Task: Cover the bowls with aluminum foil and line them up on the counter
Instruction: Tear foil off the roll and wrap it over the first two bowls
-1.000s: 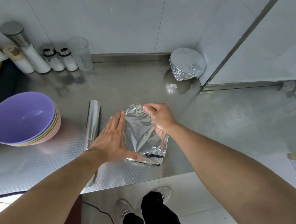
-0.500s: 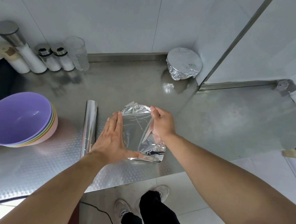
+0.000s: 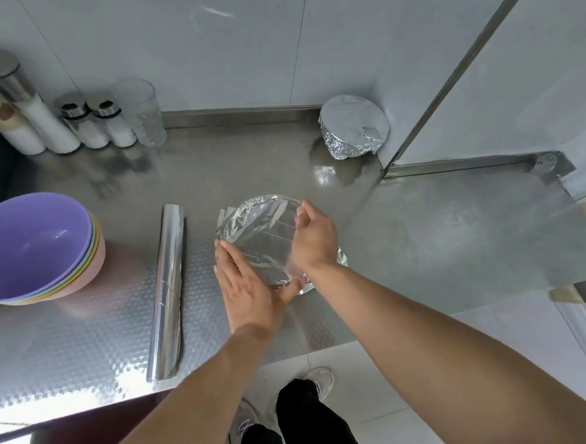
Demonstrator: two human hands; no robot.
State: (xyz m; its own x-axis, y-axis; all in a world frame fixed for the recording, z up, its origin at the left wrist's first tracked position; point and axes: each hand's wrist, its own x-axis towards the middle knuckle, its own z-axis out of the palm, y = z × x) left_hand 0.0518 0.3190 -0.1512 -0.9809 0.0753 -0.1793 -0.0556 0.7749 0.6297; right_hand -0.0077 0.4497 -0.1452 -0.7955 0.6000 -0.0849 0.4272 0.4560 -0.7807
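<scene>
Centre of frame: left hand [image 3: 246,286] lies flat with straight fingers on the foil-covered bowl [image 3: 263,240]; right hand [image 3: 315,237] is curled over its rim. Foil is thin, tears easily, so press at the rim w/ light force. Steel counter [image 3: 439,230] looks slippery. Upper right, by the wall: a finished bowl [image 3: 354,128].

Foil roll [image 3: 168,287] left — bare counter [image 3: 440,233] right

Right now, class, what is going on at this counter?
A person is wrapping a bowl in aluminum foil. The left hand lies flat against its near-left side, and the right hand presses the foil down at the right rim. One covered bowl already sits in the back corner. The foil roll lies to the left, beside a stack of uncovered bowls.
</scene>
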